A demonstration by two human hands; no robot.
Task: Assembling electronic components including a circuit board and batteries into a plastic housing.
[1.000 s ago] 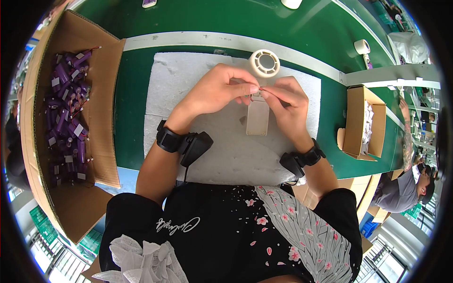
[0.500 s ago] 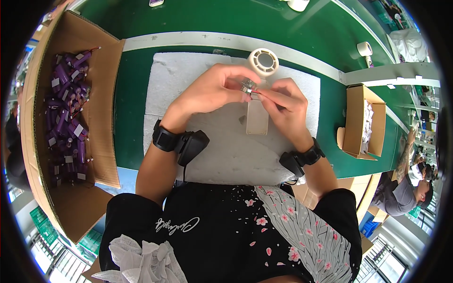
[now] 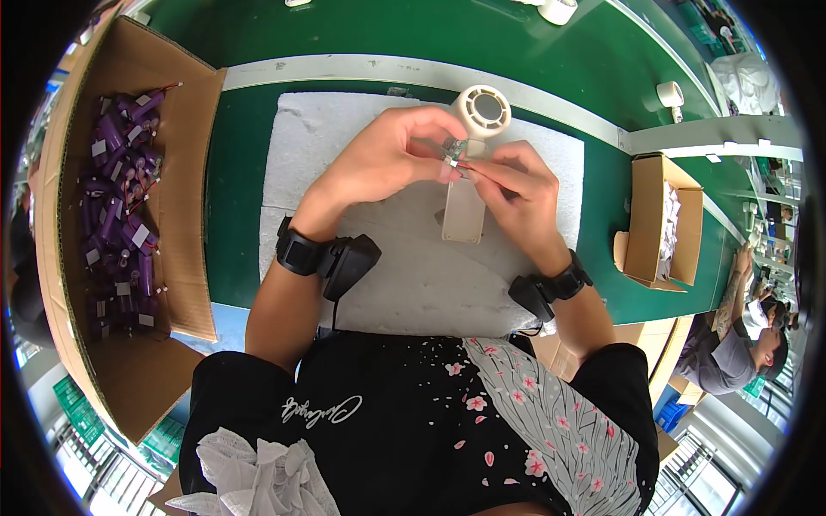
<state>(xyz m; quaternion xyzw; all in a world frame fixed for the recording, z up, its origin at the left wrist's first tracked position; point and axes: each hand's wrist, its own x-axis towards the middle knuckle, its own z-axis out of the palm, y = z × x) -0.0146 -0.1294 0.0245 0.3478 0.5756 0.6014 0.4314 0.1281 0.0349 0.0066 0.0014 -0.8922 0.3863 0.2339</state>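
A small circuit board is pinched between the thumb and fingers of my left hand. My right hand is closed at the board's lower edge, its fingertips on thin reddish wires; the wire ends are hidden by the fingers. Under both hands lies a cream handheld fan, its round slotted head beyond my fingers and its flat handle pointing toward me. The fan rests on a white foam sheet. Black straps with dark modules are on both my wrists.
At the left stands a big cardboard box of purple battery packs with wires. A smaller carton at the right holds white pieces. Past a pale rail on the green table lie other fan parts. A person sits far right.
The fan's handle end has swung slightly left under my hands. Beyond the rail, the white parts have shifted a little rightward. Both my hands keep their pinch with barely any movement.
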